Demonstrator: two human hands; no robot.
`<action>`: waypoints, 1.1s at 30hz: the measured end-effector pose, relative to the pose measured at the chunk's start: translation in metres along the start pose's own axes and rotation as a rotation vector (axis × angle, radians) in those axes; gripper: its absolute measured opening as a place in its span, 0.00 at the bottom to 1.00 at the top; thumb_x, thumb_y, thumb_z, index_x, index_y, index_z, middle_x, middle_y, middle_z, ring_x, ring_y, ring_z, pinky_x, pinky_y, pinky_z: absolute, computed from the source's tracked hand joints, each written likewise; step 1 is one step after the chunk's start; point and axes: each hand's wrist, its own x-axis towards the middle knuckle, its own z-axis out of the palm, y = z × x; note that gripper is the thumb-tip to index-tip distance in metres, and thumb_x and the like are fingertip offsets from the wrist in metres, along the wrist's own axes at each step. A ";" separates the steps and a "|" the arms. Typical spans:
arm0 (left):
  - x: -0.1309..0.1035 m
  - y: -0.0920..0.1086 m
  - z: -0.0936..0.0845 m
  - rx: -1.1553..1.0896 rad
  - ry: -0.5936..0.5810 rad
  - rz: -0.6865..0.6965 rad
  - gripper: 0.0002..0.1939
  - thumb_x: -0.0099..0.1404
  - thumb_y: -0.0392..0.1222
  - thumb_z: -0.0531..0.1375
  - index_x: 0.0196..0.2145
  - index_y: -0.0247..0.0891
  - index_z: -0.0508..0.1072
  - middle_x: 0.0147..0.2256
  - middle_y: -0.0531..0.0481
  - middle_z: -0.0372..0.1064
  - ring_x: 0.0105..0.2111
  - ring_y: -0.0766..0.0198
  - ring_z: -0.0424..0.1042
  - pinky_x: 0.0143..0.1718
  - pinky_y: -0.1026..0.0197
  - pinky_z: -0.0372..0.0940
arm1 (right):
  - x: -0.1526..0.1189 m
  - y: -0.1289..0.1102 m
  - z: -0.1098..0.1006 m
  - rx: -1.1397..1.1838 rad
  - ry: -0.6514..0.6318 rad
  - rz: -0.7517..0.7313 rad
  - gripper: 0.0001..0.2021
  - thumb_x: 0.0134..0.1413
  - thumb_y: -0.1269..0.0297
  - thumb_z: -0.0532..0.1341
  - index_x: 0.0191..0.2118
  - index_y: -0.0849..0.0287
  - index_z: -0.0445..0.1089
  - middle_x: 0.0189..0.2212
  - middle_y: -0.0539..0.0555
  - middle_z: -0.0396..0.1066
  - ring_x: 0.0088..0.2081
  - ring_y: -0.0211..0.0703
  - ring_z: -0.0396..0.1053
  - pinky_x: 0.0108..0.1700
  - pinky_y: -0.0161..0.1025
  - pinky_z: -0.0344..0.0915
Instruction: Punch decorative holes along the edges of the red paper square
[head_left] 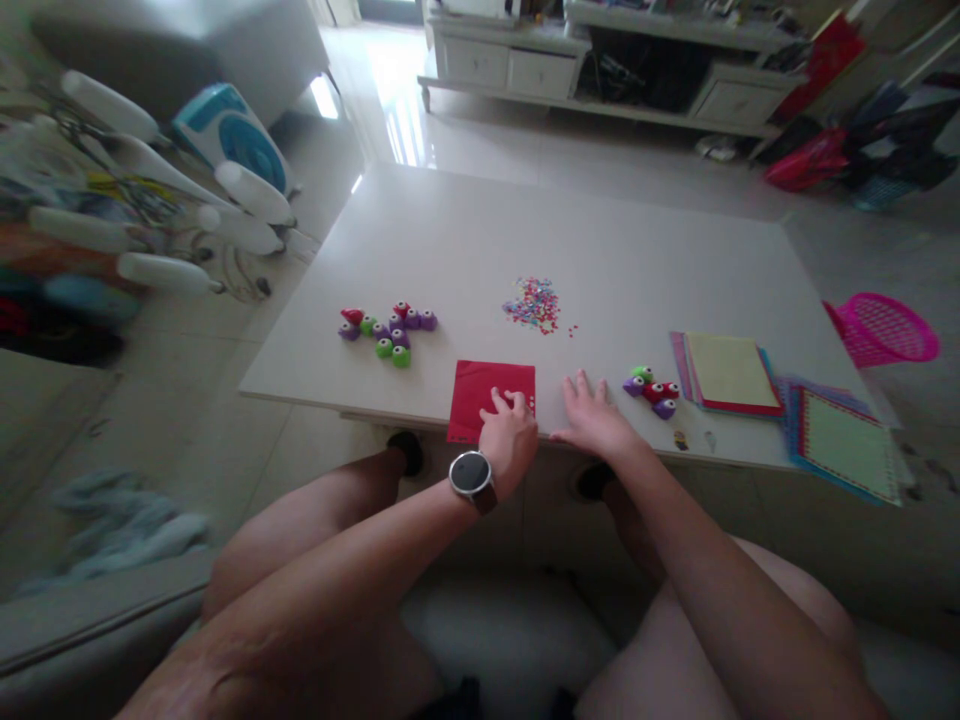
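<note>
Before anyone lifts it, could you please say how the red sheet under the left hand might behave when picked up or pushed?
The red sheet looks thin and paper-like, so it is probably light and bends easily. Lying flat on the smooth-looking tabletop, it would likely slide if pushed, though the left hand over it may hold it back.

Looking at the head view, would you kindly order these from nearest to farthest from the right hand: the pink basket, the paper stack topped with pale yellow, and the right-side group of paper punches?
From the right hand:
1. Right-side paper punches, just to its right.
2. Pale-yellow-topped paper stack, right of the punches.
3. Pink basket, beyond the table's right edge.
</note>
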 end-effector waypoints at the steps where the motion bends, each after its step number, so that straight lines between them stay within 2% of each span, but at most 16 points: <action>1: 0.000 0.000 0.000 -0.002 0.000 -0.001 0.26 0.79 0.39 0.54 0.69 0.26 0.69 0.68 0.21 0.60 0.72 0.25 0.58 0.55 0.35 0.76 | 0.001 0.000 0.001 0.003 0.002 -0.001 0.55 0.63 0.49 0.69 0.82 0.65 0.37 0.81 0.74 0.25 0.77 0.88 0.37 0.71 0.69 0.59; 5: 0.000 0.000 -0.001 -0.013 -0.006 -0.001 0.26 0.79 0.40 0.55 0.69 0.25 0.69 0.68 0.20 0.60 0.72 0.24 0.58 0.55 0.35 0.76 | 0.002 0.001 0.002 0.026 -0.003 -0.005 0.60 0.59 0.44 0.71 0.82 0.61 0.36 0.80 0.75 0.23 0.77 0.88 0.36 0.71 0.71 0.58; 9: 0.000 -0.002 -0.005 -0.036 -0.016 -0.006 0.26 0.79 0.39 0.53 0.69 0.24 0.69 0.68 0.21 0.60 0.71 0.26 0.58 0.54 0.37 0.76 | 0.001 0.001 0.001 0.027 -0.001 -0.004 0.57 0.61 0.47 0.70 0.82 0.62 0.37 0.81 0.74 0.25 0.77 0.88 0.36 0.71 0.70 0.58; 13: 0.001 -0.008 -0.012 -0.081 0.017 0.004 0.22 0.80 0.39 0.50 0.62 0.26 0.74 0.63 0.27 0.67 0.65 0.37 0.67 0.49 0.46 0.77 | -0.001 0.000 -0.001 0.023 -0.007 -0.004 0.56 0.62 0.48 0.70 0.82 0.65 0.38 0.81 0.74 0.25 0.77 0.87 0.36 0.71 0.69 0.59; 16: 0.005 -0.019 -0.018 -0.119 0.087 0.030 0.18 0.79 0.41 0.52 0.56 0.31 0.76 0.59 0.32 0.70 0.59 0.45 0.69 0.53 0.47 0.74 | 0.000 0.000 -0.001 0.025 -0.008 -0.004 0.57 0.61 0.48 0.70 0.82 0.62 0.37 0.81 0.74 0.24 0.78 0.87 0.36 0.71 0.69 0.59; 20: 0.015 -0.049 -0.031 -0.132 0.132 -0.059 0.17 0.77 0.45 0.57 0.57 0.34 0.74 0.57 0.34 0.71 0.59 0.46 0.68 0.57 0.48 0.71 | 0.001 0.001 -0.001 0.026 -0.017 -0.002 0.56 0.62 0.49 0.70 0.82 0.62 0.36 0.81 0.72 0.23 0.78 0.86 0.35 0.71 0.69 0.59; 24: 0.020 -0.096 -0.044 -0.081 0.122 -0.307 0.21 0.77 0.48 0.55 0.59 0.33 0.74 0.60 0.30 0.68 0.62 0.39 0.67 0.55 0.47 0.71 | 0.000 0.002 -0.001 0.040 -0.020 -0.010 0.56 0.62 0.48 0.70 0.82 0.64 0.36 0.81 0.71 0.23 0.78 0.87 0.34 0.72 0.69 0.58; 27: 0.021 -0.132 -0.044 -0.050 0.072 -0.445 0.25 0.76 0.47 0.53 0.62 0.29 0.71 0.63 0.24 0.65 0.62 0.32 0.67 0.56 0.44 0.70 | 0.000 0.002 0.000 0.057 -0.015 -0.015 0.57 0.62 0.49 0.71 0.82 0.64 0.37 0.81 0.72 0.23 0.78 0.88 0.34 0.72 0.70 0.57; 30: 0.023 -0.155 -0.038 -0.046 0.004 -0.419 0.24 0.75 0.43 0.51 0.62 0.27 0.72 0.63 0.22 0.65 0.61 0.32 0.68 0.55 0.44 0.70 | 0.000 0.003 -0.001 0.075 -0.006 -0.021 0.57 0.61 0.50 0.72 0.82 0.65 0.38 0.81 0.72 0.24 0.78 0.88 0.34 0.71 0.71 0.58; 33: 0.026 -0.166 -0.032 -0.031 -0.011 -0.383 0.23 0.72 0.35 0.50 0.57 0.27 0.76 0.61 0.22 0.67 0.60 0.36 0.71 0.56 0.46 0.70 | 0.000 0.006 -0.003 0.090 0.002 -0.021 0.57 0.59 0.52 0.74 0.82 0.64 0.40 0.81 0.70 0.26 0.78 0.88 0.36 0.72 0.70 0.58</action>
